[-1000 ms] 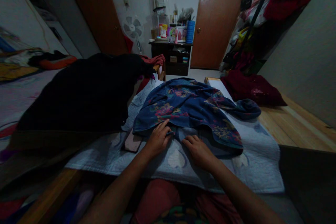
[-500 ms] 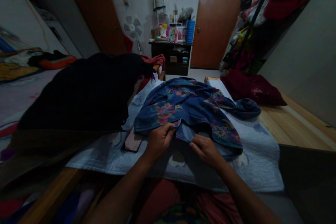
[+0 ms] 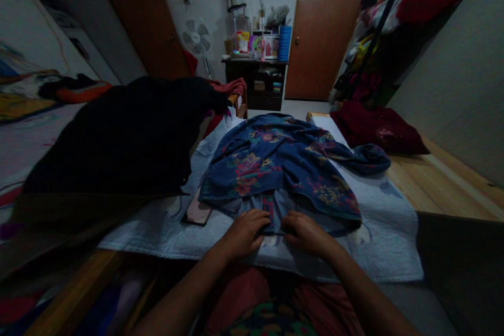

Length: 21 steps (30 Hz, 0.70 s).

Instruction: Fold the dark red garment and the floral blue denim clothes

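Note:
A blue floral garment [image 3: 291, 152] lies spread over a light blue quilted cloth [image 3: 386, 241], one sleeve reaching out to the right. My left hand [image 3: 248, 231] has its fingers curled on the garment's near edge, beside a strip with red pattern. Just to the right, my right hand [image 3: 305, 231] grips the same edge with bent fingers. Both hands are closed on the fabric, a small gap between them. A phone in a pinkish case [image 3: 199, 209] rests left of the garment, partly under its corner.
A large dark cloth heap [image 3: 118, 136] rises at the left. To the right, a maroon folded garment [image 3: 378, 128] sits on wooden boards [image 3: 441, 184]. Farther back stand a fan [image 3: 197, 37], a dark shelf unit [image 3: 263, 89] and a brown door [image 3: 315, 31].
Both hands have moved down toward me. The garment's near edge, lifted between them before, now lies lower and flatter, with the inner strip showing.

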Available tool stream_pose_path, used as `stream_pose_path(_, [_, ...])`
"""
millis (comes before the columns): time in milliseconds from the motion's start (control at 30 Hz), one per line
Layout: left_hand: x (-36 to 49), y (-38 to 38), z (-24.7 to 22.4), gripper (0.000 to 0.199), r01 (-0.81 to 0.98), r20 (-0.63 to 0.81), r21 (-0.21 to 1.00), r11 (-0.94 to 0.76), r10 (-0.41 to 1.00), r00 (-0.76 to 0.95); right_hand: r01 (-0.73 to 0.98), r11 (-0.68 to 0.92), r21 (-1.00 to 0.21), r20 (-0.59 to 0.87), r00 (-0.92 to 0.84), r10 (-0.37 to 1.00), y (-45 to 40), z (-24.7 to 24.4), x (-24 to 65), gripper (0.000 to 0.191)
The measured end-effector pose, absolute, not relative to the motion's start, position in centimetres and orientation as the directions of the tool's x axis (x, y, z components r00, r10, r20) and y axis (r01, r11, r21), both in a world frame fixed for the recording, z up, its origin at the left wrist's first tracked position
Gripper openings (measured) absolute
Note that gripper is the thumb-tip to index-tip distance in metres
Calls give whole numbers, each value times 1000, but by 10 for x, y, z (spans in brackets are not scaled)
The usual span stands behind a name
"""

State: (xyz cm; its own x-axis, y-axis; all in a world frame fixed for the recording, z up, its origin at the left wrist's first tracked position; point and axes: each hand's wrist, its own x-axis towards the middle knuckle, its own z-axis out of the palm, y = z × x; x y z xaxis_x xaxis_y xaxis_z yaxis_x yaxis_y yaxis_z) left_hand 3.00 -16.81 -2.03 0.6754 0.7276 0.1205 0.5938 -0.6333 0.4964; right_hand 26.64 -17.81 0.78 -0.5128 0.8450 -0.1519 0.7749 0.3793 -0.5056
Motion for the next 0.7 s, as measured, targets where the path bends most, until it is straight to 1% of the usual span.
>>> stream_pose_path(33, [28,-169,-20,51,593,113,496,-635,724,680,776,379,-505,-147,-509,848,-179,7,266,14])
stream_pose_path(100, [28,-169,-18,52,595,107,494,-634,723,682,784,391,-481,-121,-501,857,-183,4,266,18])
stream_pose_path(167, [30,-169,-17,49,602,111,477,-640,723,682,801,412,-434,-80,-489,868,-185,0,264,20])
stream_pose_path(267, [37,-169,-17,41,632,113,407,-660,723,682,824,421,-379,-42,-470,882,-186,-8,261,20])
stream_pose_path(367, [42,-171,-18,36,667,138,328,-669,732,667,826,407,-391,-39,-456,889,-185,-10,261,20])
stream_pose_path(433, [45,-171,-19,33,684,163,300,-665,742,650,821,393,-414,-38,-447,894,-184,-8,262,21])
stream_pose_path(500, [47,-169,-21,30,693,182,303,-654,754,631,821,387,-419,-26,-437,899,-184,-3,264,23])
stream_pose_path(567, [48,-166,-21,26,692,206,335,-639,767,608,828,389,-404,-10,-430,903,-184,1,267,25])
stream_pose_path(700, [49,-158,-17,25,678,266,402,-615,787,556,866,379,-326,32,-391,920,-186,1,274,36])
